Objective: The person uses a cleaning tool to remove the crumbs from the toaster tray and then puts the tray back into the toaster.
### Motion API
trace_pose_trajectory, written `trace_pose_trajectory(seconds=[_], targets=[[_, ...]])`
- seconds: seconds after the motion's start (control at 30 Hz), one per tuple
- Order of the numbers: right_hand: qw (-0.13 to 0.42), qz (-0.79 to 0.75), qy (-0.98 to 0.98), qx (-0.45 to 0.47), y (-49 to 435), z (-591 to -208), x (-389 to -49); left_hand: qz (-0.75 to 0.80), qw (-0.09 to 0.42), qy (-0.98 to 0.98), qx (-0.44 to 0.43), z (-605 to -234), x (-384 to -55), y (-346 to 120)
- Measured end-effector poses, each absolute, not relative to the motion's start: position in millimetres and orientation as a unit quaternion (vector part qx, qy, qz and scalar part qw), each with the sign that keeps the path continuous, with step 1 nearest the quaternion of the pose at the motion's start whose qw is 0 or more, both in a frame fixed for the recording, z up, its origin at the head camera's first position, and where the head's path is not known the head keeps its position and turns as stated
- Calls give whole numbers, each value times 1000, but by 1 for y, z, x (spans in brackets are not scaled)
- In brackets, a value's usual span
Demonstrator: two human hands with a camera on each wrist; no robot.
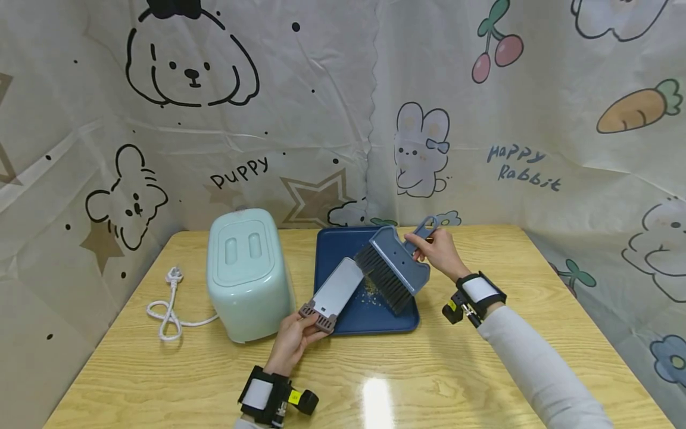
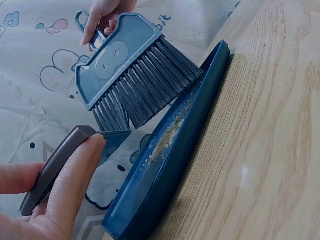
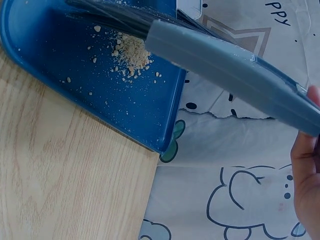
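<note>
My left hand (image 1: 292, 342) pinches the brownish-grey end of a toaster crumb tray (image 1: 339, 288), whose flat silver plate slants over the blue tray (image 1: 334, 238). By its looped handle, my right hand (image 1: 442, 253) grips a blue-grey hand brush (image 1: 399, 259) with dark bristles. The bristles hang over the blue tray, close to the far end of the crumb tray; whether they touch it I cannot tell. Pale crumbs (image 3: 132, 52) lie heaped and scattered on the blue tray, partly hidden behind the brush in the head view.
A mint-green toaster (image 1: 249, 274) with its lid on stands left of the blue tray. Its white cord and plug (image 1: 172, 304) lie on the wooden table (image 1: 450, 381) at the left. A printed cloth (image 1: 321, 89) hangs behind the table.
</note>
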State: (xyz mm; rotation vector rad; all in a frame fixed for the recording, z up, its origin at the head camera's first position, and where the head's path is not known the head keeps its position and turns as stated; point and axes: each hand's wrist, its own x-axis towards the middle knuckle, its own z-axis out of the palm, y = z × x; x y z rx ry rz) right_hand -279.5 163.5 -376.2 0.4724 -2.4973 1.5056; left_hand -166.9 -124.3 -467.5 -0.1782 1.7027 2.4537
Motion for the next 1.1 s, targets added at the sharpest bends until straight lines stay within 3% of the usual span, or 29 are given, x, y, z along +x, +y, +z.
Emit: trace_pose_trajectory(seconds=[0.57,0.9,1.1], targets=[[101,533,-827,145,163,-375,-281,818,75,565,-77,-471,-169,-123],[-15,607,-779,157,146,-373,-277,815,91,569,-52,-470,-167,-113],[-26,594,-788,163,142,-376,-276,814,98,571,-40,-469,-166,-111]])
